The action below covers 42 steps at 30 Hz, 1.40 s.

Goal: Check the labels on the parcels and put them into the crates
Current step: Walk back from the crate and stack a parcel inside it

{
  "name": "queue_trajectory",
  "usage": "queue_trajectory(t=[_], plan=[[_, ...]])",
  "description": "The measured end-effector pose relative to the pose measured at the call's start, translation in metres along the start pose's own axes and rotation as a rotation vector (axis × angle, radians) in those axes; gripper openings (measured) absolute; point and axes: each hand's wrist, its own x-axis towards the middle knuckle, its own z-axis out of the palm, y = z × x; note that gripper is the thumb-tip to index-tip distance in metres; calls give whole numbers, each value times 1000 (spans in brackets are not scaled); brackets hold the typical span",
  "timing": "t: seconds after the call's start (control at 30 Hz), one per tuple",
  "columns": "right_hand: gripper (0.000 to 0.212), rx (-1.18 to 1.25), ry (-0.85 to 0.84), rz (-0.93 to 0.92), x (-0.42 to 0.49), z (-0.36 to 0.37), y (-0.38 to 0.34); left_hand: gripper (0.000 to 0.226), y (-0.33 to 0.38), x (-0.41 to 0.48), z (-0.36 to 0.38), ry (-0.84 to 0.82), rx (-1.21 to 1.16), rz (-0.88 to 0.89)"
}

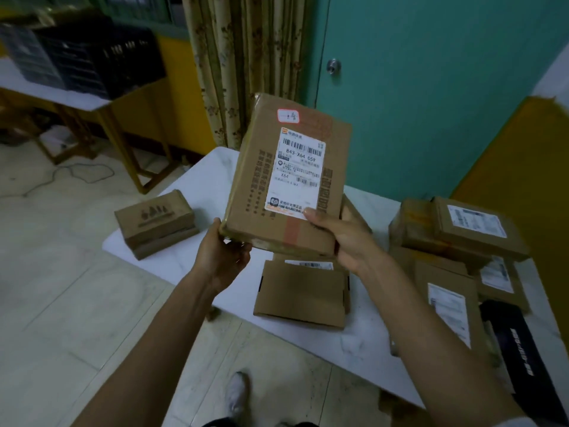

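Observation:
I hold a brown cardboard parcel [261, 183] up above the white table [203, 180], its white shipping label [297, 174] facing me. My left hand [226, 251] grips its lower left corner from beneath. My right hand [341, 238] grips the lower right edge, the thumb lying on the label's bottom corner. Black crates [92, 60] stand on a second table at the far left.
More parcels lie on the table: a small box [155, 223] at its left end, a flat one [301, 292] under my hands, a stack [455, 235] at the right. A black packet [523, 349] lies at the right edge. Curtain and teal door stand behind.

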Motion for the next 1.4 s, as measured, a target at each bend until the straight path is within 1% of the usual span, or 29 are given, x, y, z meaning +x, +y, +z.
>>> queue_trajectory(t=[0.13, 0.2, 0.23, 0.3, 0.37, 0.4, 0.43, 0.5, 0.57, 0.67, 0.7, 0.83, 0.97, 1.07, 1.1, 1.13, 1.17, 1.23, 1.3, 1.37, 1.4], plan=[[71, -21, -62, 4, 6, 31, 24, 32, 7, -13, -25, 142, 5, 138], [71, -53, -97, -22, 9, 48, 29, 36, 17, -19, -40, 221, 84, 239], [70, -61, -115, -37, 11, 56, 30, 34, 23, -24, -47, 255, 141, 297], [71, -69, -153, -56, 14, 75, 30, 24, 36, -35, -59, 314, 232, 403], [71, -81, -203, -80, 19, 97, 32, 26, 49, -49, -71, 366, 268, 474], [69, -93, -228, -91, 22, 109, 35, 31, 57, -56, -80, 361, 267, 491], [67, -106, -253, -101, 24, 123, 39, 42, 64, -63, -91, 316, 262, 499], [64, -118, -311, -105, 26, 155, 50, 67, 83, -82, -119, 161, 243, 508], [66, -115, -376, -84, 30, 193, 65, 83, 105, -101, -152, 81, 238, 540], [65, -108, -446, -55, 36, 259, 91, 114, 136, -119, -214, 103, 291, 571], [64, -110, -460, -52, 39, 282, 99, 119, 146, -123, -237, 104, 314, 569], [71, -166, -524, -69, 55, 391, 132, 115, 195, -142, -335, 87, 415, 600], [81, -221, -643, -83, 70, 495, 165, 108, 233, -151, -416, 189, 256, 676], [93, -233, -665, -16, 81, 550, 188, 86, 258, -156, -466, 248, 119, 714], [96, -247, -694, 27, 84, 563, 197, 89, 264, -156, -479, 253, 89, 710], [99, -272, -731, 64, 87, 575, 204, 97, 271, -156, -492, 251, 74, 705], [100, -304, -770, 87, 90, 585, 211, 105, 279, -154, -503, 249, 75, 703], [100, -347, -833, 107, 100, 603, 222, 113, 293, -149, -522, 245, 81, 694], [95, -369, -868, 137, 117, 619, 234, 117, 303, -139, -542, 219, 78, 673], [84, -342, -859, 170, 137, 635, 248, 118, 316, -128, -562, 198, 73, 639], [78, -322, -846, 171, 148, 644, 256, 115, 323, -122, -573, 189, 74, 613]])
